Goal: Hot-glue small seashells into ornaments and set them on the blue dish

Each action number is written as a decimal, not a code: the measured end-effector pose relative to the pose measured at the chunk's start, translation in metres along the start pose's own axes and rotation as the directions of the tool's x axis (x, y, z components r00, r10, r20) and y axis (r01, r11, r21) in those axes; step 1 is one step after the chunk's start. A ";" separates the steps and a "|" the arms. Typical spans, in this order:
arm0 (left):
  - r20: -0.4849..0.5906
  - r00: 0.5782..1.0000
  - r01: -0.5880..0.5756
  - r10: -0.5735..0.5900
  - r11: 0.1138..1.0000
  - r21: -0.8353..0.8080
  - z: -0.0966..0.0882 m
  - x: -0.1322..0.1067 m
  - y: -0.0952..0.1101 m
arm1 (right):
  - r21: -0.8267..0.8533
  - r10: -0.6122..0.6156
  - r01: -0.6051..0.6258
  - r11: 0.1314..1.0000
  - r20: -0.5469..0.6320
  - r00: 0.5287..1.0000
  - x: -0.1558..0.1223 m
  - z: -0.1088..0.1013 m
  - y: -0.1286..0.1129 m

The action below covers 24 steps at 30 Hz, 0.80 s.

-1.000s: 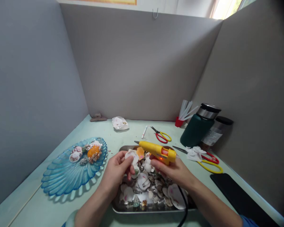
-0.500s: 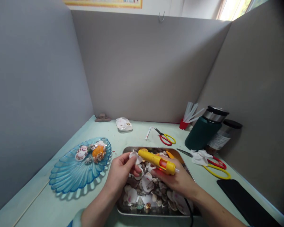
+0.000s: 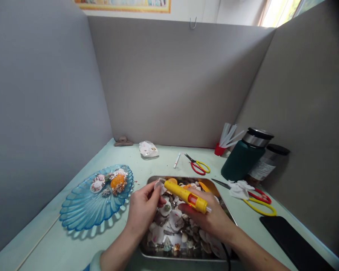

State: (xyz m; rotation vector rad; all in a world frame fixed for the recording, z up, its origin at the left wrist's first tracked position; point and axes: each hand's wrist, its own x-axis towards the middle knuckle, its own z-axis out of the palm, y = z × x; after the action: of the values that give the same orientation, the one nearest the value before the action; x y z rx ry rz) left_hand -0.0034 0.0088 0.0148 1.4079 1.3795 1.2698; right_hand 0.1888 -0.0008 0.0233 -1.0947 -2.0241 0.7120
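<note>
My left hand (image 3: 145,202) pinches a white shell (image 3: 159,186) between thumb and fingers above a metal tray (image 3: 186,258). In my right hand (image 3: 207,214) is a yellow glue gun (image 3: 185,194), its nozzle pointing left and close against the shell; whether the tip touches it I cannot tell. A clear glue stick pokes from the gun's back end, and a red light glows beneath it. Loose shells (image 3: 175,220) fill the tray under both hands. To the left, a blue scalloped glass plate (image 3: 87,210) carries a cluster of shells (image 3: 118,181) near its far end.
Yellow-and-red scissors (image 3: 197,165) lie behind the tray beside a white stick (image 3: 177,160). Rightward are more scissors (image 3: 257,199) under crumpled tissue (image 3: 240,189), a green bottle (image 3: 241,158), a jar (image 3: 267,163), a red cup of glue sticks (image 3: 219,149) and a black phone (image 3: 293,241). Grey panels enclose the table.
The shell in my left hand has turned and now shows more edge-on. The glue gun has shifted slightly down, its nozzle still by the shell.
</note>
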 end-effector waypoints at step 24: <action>0.102 0.982 0.187 -0.160 0.902 -0.389 -0.003 0.007 -0.001 | 0.322 0.143 -0.129 0.938 -0.020 0.989 0.001 0.000 0.008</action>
State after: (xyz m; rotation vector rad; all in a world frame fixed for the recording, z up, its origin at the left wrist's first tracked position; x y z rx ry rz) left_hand -0.0071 0.0151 0.0148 1.0148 1.0952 1.2841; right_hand 0.1924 0.0038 0.0181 -1.0525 -1.7306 1.0391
